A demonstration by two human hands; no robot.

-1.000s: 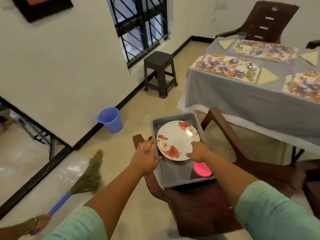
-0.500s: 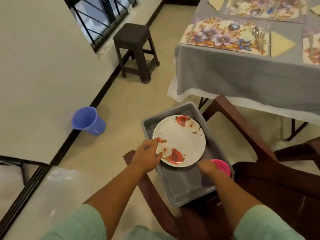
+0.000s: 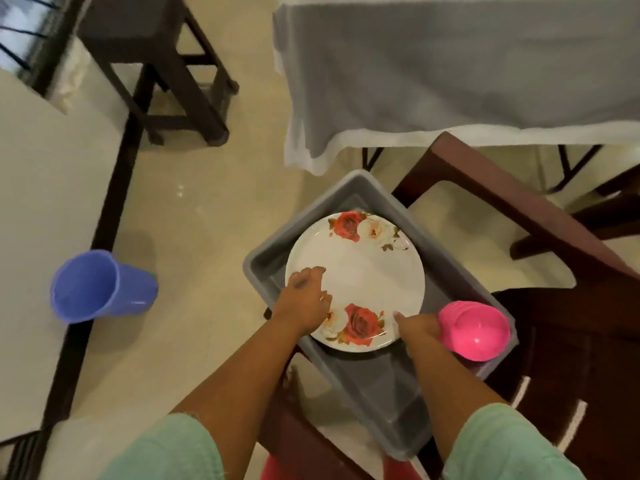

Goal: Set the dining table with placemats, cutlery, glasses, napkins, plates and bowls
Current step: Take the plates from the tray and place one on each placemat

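Note:
A white plate with red roses (image 3: 363,271) lies in a grey plastic tub (image 3: 377,386) that sits on a dark brown chair (image 3: 519,216). My left hand (image 3: 304,299) grips the plate's left rim, fingers curled over the edge. At the plate's near right rim is my right hand (image 3: 417,329), its fingers hidden under the edge. A pink bowl (image 3: 474,330) stands in the tub's right corner, touching my right hand. The dining table's grey cloth (image 3: 450,64) hangs just beyond; its top is out of view.
A blue plastic cup-shaped bin (image 3: 100,287) stands on the floor by the wall at left. A dark stool (image 3: 156,64) stands beneath the window at upper left. Cream floor tiles lie between the stool, the bin and the chair.
The camera has tilted down and closer to the tub, so the table top left the view. My right hand slid to the plate's near right rim beside the pink bowl.

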